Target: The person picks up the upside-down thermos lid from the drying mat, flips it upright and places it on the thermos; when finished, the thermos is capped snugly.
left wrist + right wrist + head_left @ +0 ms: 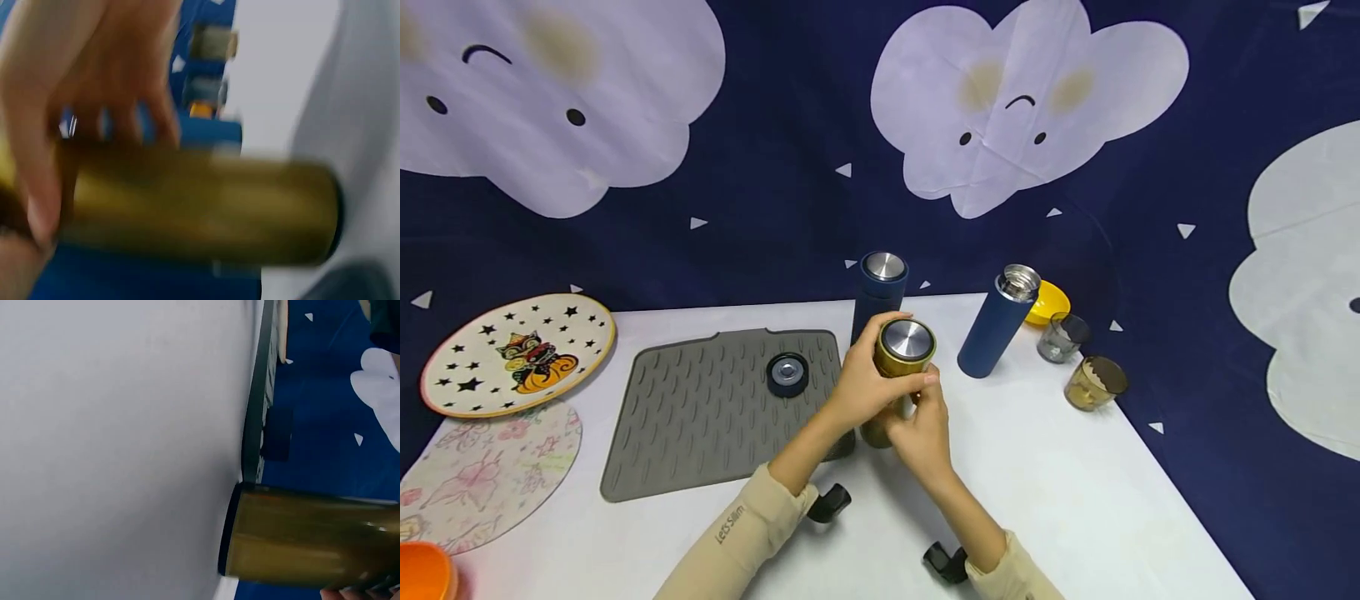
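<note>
A gold thermos [895, 363] with a silver-topped lid [907, 340] is upright between both hands. The left hand [867, 385] grips its upper part just under the lid, thumb across the front. Lower on the body, the right hand [919, 429] holds it with curled fingers. The left wrist view shows the gold body [206, 209] blurred, with the left fingers around its upper end. In the right wrist view its dark-rimmed base [230, 531] is close to the white table. Right behind it stands a lidded blue thermos [881, 292].
An uncapped blue thermos [997, 325] stands right, near a yellow bowl [1049, 302], a grey glass [1062, 338] and an amber glass [1095, 383]. A black stopper [787, 374] lies on a grey drying mat [700, 417]. Left are an owl plate [482, 333], a floral placemat [497, 492] and an orange bowl [426, 571].
</note>
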`<state>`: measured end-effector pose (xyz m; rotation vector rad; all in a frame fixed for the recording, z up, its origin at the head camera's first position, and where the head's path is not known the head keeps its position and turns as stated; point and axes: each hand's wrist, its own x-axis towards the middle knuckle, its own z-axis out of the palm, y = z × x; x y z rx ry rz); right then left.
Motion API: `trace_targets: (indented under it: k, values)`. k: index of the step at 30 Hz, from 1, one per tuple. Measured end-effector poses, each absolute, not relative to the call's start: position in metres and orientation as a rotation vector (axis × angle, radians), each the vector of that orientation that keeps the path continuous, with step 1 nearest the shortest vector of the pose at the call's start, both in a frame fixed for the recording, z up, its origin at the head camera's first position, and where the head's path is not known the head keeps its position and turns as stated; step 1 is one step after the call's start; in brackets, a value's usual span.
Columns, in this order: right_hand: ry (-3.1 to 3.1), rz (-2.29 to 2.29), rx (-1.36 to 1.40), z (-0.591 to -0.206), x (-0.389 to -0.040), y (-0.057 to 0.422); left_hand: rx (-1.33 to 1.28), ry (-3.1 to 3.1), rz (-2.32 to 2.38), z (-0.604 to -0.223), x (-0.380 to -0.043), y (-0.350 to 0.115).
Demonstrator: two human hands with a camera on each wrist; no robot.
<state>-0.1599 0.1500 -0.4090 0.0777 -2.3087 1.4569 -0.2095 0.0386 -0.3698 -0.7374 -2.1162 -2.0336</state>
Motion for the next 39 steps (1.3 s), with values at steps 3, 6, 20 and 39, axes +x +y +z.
trace_targets:
  k: [3, 6, 20, 39]
  values:
    - [-2.307, 1.470, 0.090, -0.408, -0.160, 0.148, -0.920, -2.093, -2.263, -0.369, -0.218, 0.023]
    - [-2.307, 1.485, 0.092, -0.408, -0.160, 0.148, -0.988, -2.105, -2.308, -0.369, -0.221, 0.015]
    - [-2.227, 1.508, -0.076, -0.395, -0.204, 0.170, -0.761, -2.131, -2.166, -0.395, -0.189, -0.046]
    - [-2.208, 1.382, -0.285, -0.404, -0.279, 0.207, -0.397, -2.165, -2.105, -0.416, -0.176, -0.105]
